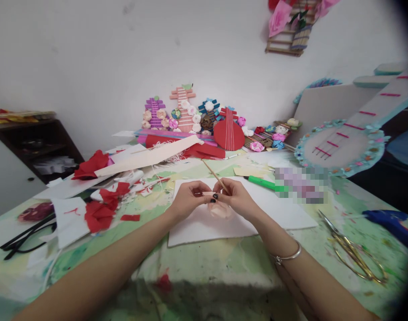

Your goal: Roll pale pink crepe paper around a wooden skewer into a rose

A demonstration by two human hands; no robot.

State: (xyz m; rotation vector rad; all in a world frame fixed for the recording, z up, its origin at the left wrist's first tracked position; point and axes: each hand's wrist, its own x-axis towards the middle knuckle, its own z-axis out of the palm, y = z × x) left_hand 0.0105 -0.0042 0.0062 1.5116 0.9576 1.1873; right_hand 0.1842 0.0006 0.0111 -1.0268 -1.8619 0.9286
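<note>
My left hand [189, 196] and my right hand [236, 196] meet over a white sheet [284, 213] in the middle of the table. Together they pinch a pale pink paper flower [220, 209] that hangs just under the fingertips. A thin wooden stick [214, 175] slants up and to the left from my right hand's fingers. Both hands have their fingers curled closed on the flower and stick. A silver bangle [288, 256] sits on my right wrist.
Red paper scraps [100, 213] and white card pieces lie left. Gold scissors [352, 249] and a blue glue gun [393, 221] lie right. A green marker [262, 183] rests behind the sheet. Paper guitars with flowers [228, 131] line the wall; a large round one [340, 149] stands right.
</note>
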